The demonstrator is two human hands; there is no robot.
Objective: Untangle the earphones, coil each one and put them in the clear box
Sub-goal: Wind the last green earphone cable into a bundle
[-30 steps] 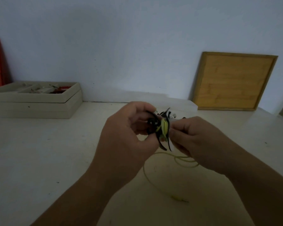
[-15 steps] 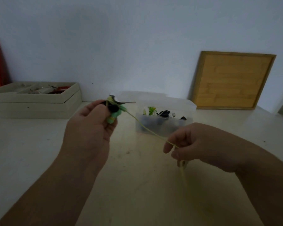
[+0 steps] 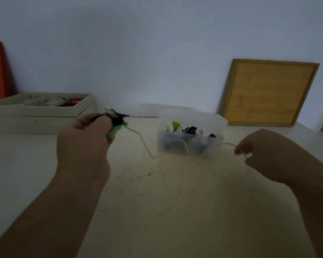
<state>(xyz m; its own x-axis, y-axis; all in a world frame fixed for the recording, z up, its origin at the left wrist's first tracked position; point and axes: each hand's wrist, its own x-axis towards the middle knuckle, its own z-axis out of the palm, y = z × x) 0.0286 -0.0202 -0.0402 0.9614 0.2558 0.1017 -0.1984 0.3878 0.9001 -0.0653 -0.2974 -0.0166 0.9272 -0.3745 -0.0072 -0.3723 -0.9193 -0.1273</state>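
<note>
Left hand (image 3: 84, 144): curled tight around the tangle (image 3: 116, 121), which is held up just left of the box.
Tangle: black and green earphones, bunched at the fingertips.
Cord (image 3: 138, 134): a yellow-green line is strung from the tangle, sagging in front of the box, across to the other hand.
Clear box (image 3: 209, 152): set on the table (image 3: 157, 211), with earphones already seen inside.
Right hand (image 3: 268, 155): the cord's far end is pinched at the fingertips, right of the box.
Change: a second ago both hands were joined on the tangle, and now they are drawn wide apart.
Meaning: one earphone is judged nearly freed, while coiling is not yet begun.
</note>
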